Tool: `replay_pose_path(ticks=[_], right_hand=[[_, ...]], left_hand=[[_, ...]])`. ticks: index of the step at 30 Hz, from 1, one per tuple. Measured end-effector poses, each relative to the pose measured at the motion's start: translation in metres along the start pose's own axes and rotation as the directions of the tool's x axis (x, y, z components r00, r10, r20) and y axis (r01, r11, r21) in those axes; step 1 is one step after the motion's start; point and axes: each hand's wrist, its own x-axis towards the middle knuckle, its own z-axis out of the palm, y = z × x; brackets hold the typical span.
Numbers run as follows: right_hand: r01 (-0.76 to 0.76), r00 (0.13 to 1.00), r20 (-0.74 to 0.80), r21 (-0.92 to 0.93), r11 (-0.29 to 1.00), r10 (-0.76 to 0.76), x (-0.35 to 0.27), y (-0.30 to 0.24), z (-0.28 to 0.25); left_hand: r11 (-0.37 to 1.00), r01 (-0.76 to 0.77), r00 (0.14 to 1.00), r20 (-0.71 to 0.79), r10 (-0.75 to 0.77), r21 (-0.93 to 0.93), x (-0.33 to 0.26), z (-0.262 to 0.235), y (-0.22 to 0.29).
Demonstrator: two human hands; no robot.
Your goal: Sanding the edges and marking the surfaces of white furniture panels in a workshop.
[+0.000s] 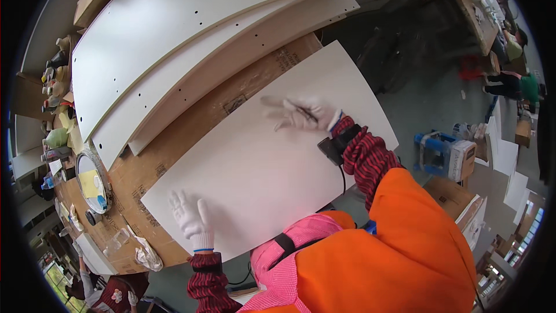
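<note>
A white panel (260, 168) with a curved right edge lies flat in front of me. My left hand (190, 217), in a white knitted glove, rests on or just above its left end, with fingers and thumb spread and nothing in them. Over the panel's upper middle is my right hand (304, 114), gloved too, its fingertips smeared by motion and reaching left. A slim dark thing (308, 115) lies across this hand, seemingly held in it; its kind cannot be made out. On the right forearm a black strapped device (332, 150) trails a cable.
Large curved white panels (174, 29) with small holes are stacked beyond. Brown cardboard (136, 197) covers the table. A round tub lid (92, 185), crumpled plastic (147, 255) and several bottles (56, 137) stand left. A blue-and-white machine (443, 153) sits right. Other people work at both sides.
</note>
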Motion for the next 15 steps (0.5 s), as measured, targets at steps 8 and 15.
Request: replay_pose_path(ticks=[8, 15], right_hand=[[0.824, 0.103, -0.508, -0.439, 0.359, -0.855, -0.013, -0.152, -0.004], [0.045, -0.005, -0.295, -0.955, 0.294, -0.956, -0.110, -0.141, -0.033]], left_hand=[[0.660, -0.684, 0.600, 0.275, 0.751, -0.311, 0.063, 0.049, 0.224], [0.971, -0.216, 0.975, -0.072, 0.209, -0.100, 0.086, 0.048, 0.054]])
